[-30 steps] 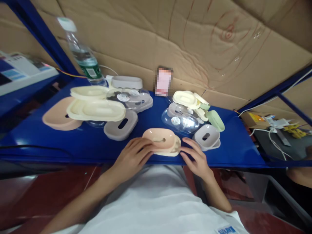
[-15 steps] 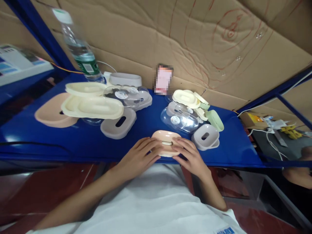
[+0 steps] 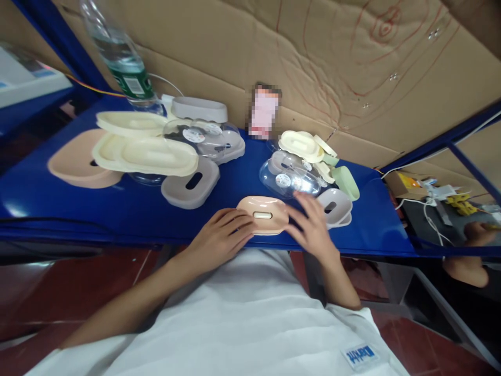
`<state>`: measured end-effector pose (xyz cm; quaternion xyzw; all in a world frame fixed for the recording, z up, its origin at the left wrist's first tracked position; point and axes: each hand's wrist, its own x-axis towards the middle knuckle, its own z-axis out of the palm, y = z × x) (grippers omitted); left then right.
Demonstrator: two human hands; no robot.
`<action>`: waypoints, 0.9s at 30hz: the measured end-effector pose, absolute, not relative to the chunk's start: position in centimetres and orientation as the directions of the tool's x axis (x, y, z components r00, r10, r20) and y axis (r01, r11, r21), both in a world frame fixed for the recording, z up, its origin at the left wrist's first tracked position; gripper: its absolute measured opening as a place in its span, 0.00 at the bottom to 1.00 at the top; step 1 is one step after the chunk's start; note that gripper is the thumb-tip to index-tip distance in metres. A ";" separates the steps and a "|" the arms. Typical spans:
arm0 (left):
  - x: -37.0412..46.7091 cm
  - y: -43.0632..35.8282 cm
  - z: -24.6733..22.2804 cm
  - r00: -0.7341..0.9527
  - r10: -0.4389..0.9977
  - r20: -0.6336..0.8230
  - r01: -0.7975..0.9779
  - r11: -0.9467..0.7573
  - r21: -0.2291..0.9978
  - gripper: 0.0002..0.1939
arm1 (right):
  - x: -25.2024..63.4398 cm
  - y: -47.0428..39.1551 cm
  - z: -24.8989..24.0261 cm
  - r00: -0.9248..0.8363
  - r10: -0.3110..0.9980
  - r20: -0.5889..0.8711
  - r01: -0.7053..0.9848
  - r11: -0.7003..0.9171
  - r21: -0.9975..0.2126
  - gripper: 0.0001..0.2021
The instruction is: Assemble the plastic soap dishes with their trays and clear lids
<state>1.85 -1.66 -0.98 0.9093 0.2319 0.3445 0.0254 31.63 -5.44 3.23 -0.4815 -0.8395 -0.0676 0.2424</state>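
Observation:
A small peach oval dish [image 3: 270,224] with a pale slot in its middle lies near the front edge of the blue table [image 3: 230,190]. My left hand [image 3: 223,235] rests against the dish's left side, its fingers curled over the rim. To the right, my right hand [image 3: 311,224] has its fingers spread; a fingertip is at or close to the dish's right edge, and nothing is in it. Just beyond that hand are a clear plastic lid [image 3: 287,180] and a grey slotted dish [image 3: 334,204].
Cream trays [image 3: 156,156], a large peach dish [image 3: 78,162], and another grey dish [image 3: 191,185] are at left. A bottle [image 3: 127,73] and a phone [image 3: 264,110] stand behind. Cream lids [image 3: 299,144] and a green dish [image 3: 347,183] sit right. A person's arm [image 3: 465,271] shows far right.
My right hand has drawn off the dish to the right and spread its fingers. My left hand stays at the dish. The pale slot looks centred now. The view has shifted slightly.

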 end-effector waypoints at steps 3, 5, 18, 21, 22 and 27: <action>1.2 -1.6 -0.8 0.663 0.453 0.596 0.413 -0.885 0.214 0.11 | 30.9 -2.3 5.1 -0.262 0.829 0.494 0.936 0.343 -0.079 0.25; 0.7 -1.6 -0.7 0.664 0.463 0.587 0.418 -0.881 0.222 0.11 | 30.0 -0.1 5.5 -0.260 0.869 0.420 0.953 0.302 -0.034 0.28; -0.1 -1.2 -1.6 0.485 0.583 0.652 0.439 -0.807 0.395 0.33 | 29.2 0.8 5.4 -0.305 0.837 0.455 0.886 0.424 -0.188 0.30; -0.2 -1.1 -2.0 0.413 0.622 0.665 0.389 -0.781 0.488 0.44 | 28.3 -0.5 5.7 -0.467 0.778 0.420 0.720 0.610 -0.329 0.31; -0.2 -1.1 -2.0 0.405 0.628 0.665 0.378 -0.777 0.503 0.46 | 28.0 -0.8 5.5 -0.525 0.749 0.405 0.666 0.657 -0.352 0.31; -0.4 -1.0 -1.9 0.459 0.662 0.593 0.394 -0.749 0.532 0.45 | 27.2 -0.7 3.9 -0.669 0.670 0.322 0.568 0.740 -0.360 0.28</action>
